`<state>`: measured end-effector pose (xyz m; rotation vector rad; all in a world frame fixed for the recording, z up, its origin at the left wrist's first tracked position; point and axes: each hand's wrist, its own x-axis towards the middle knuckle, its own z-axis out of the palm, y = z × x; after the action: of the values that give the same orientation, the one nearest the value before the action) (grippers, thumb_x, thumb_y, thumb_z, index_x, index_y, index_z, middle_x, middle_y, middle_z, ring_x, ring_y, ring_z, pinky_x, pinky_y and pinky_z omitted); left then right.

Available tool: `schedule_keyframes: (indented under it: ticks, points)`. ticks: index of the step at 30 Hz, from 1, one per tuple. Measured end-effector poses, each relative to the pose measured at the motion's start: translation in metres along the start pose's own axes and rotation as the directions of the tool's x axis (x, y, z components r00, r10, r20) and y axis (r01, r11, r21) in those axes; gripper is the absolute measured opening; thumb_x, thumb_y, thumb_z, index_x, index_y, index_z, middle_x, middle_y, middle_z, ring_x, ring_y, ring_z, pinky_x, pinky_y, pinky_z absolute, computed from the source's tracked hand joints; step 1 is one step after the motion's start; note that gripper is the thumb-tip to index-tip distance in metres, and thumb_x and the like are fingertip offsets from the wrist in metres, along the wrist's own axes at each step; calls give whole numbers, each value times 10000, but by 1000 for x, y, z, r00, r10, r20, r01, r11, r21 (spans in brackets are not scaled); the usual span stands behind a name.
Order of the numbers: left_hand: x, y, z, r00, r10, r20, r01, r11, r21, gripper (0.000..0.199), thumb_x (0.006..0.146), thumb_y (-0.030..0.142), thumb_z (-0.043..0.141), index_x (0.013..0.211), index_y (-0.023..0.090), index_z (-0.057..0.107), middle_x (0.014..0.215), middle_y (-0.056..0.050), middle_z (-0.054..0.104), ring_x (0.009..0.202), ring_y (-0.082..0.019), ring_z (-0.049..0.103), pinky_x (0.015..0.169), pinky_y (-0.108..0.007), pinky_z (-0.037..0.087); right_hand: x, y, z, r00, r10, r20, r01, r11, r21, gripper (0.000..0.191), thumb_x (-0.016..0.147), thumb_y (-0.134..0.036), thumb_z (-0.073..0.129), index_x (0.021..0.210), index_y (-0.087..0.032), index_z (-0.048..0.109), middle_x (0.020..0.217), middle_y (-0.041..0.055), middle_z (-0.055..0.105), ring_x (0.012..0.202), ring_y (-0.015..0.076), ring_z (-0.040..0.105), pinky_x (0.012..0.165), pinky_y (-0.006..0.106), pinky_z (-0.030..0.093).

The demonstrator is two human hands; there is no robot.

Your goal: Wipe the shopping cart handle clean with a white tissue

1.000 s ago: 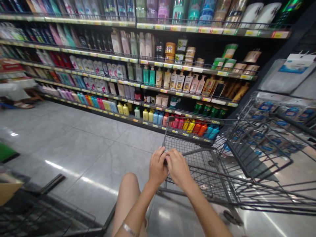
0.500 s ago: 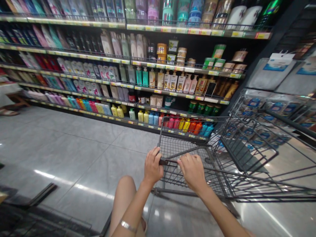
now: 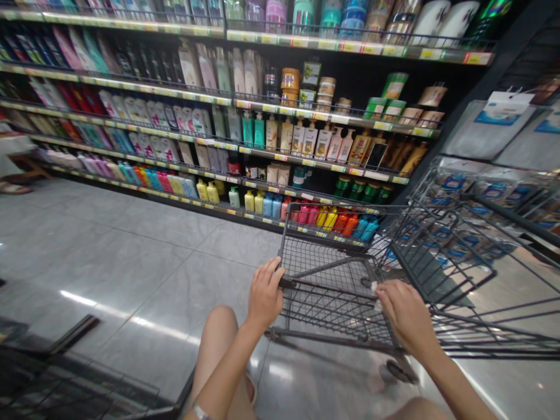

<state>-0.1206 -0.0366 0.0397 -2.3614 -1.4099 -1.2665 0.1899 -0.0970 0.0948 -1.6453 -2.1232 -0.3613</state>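
Observation:
A dark grey metal shopping cart [image 3: 324,333] with wire mesh stands in front of me. My left hand [image 3: 266,294] is closed round the near left corner of its frame, at the end of a dark bar. My right hand [image 3: 405,315] is at the bar's other end, fingers pinched together on a small white wipe [image 3: 375,289], perhaps a tissue, that pokes out past the fingertips. The wipe touches or nearly touches the bar; the palm hides the rest of it. A folded child-seat flap [image 3: 433,271] is to the right of my right hand.
Shelves of bottles and jars [image 3: 262,204] run behind the cart. Packaged goods [image 3: 468,186] hang at the right. Another dark cart [image 3: 74,373] is at the lower left. A person's sandalled foot [image 3: 15,188] shows at the far left. The floor [image 3: 144,233] is grey tile.
My right hand has slid right along the bar with the white wipe, away from my left hand. My left hand keeps its hold on the corner, slightly shifted left in view.

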Motion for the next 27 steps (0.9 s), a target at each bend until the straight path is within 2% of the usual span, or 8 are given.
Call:
schedule_keyframes:
  ticks: [5, 9, 12, 16, 19, 23, 25, 27]
  points:
    - [5, 16, -9, 999, -34, -23, 32, 998, -57, 484, 666, 0, 412, 1115, 153, 508, 1262, -120, 522, 1260, -259, 390, 1024, -485, 347, -14, 26, -26, 986, -2, 166, -23, 989, 149, 259, 895, -356, 397, 1036, -202, 551, 1013, 89, 608, 943, 210, 587, 807, 343, 460]
    - [8, 36, -9, 997, 80, 1, -79, 991, -107, 491, 710, 25, 417, 1187, 126, 471, 1238, -119, 541, 1269, -248, 379, 1036, -465, 356, -8, 27, -35, 967, -73, 245, -6, 951, 308, 248, 881, -293, 409, 1070, -228, 555, 1091, 87, 595, 996, 197, 593, 837, 323, 482]
    - [13, 46, -4, 988, 146, 51, -139, 983, -124, 350, 790, 120, 464, 1137, 130, 505, 1112, -107, 602, 1171, -244, 468, 1025, -461, 368, 0, 21, -29, 976, -59, 209, -26, 924, 381, 182, 866, -294, 454, 967, -235, 594, 999, 73, 621, 940, 197, 611, 801, 316, 497]
    - [19, 49, 3, 984, 142, 104, -133, 987, -89, 228, 834, 195, 488, 1050, 146, 543, 891, -65, 621, 885, -202, 556, 971, -451, 406, 6, 6, -19, 994, -48, 95, -5, 869, 495, 148, 864, -261, 473, 911, -226, 609, 939, 67, 609, 913, 187, 602, 779, 303, 495]
    - [20, 47, 5, 982, 139, 125, -135, 990, -44, 254, 815, 132, 471, 1059, 139, 541, 874, -64, 610, 852, -205, 534, 937, -445, 415, 10, -12, -16, 1000, 16, -21, -2, 834, 552, 151, 871, -236, 464, 890, -220, 613, 932, 67, 595, 905, 181, 596, 771, 297, 492]
    - [18, 46, 7, 980, 139, 144, -139, 990, -13, 289, 803, 92, 436, 1069, 135, 539, 866, -69, 595, 840, -208, 513, 925, -440, 408, 21, -45, -10, 978, 112, -176, 11, 816, 578, 144, 876, -210, 470, 950, -223, 593, 1004, 78, 593, 973, 185, 583, 823, 317, 487]
    - [18, 46, 6, 978, 143, 150, -143, 990, -6, 297, 799, 84, 431, 1072, 130, 538, 865, -72, 589, 844, -209, 506, 922, -432, 404, 27, -59, -3, 988, 18, -155, 71, 835, 546, 188, 881, -200, 460, 1026, -224, 577, 1074, 93, 591, 1027, 195, 573, 868, 347, 481]
    - [18, 45, 6, 974, 157, 161, -159, 987, -1, 311, 795, 74, 426, 1083, 120, 534, 864, -74, 584, 847, -211, 500, 916, -421, 403, 32, -67, 4, 987, -141, -70, 158, 877, 454, 250, 868, -186, 475, 1101, -225, 557, 1129, 101, 591, 1068, 215, 561, 914, 396, 468]
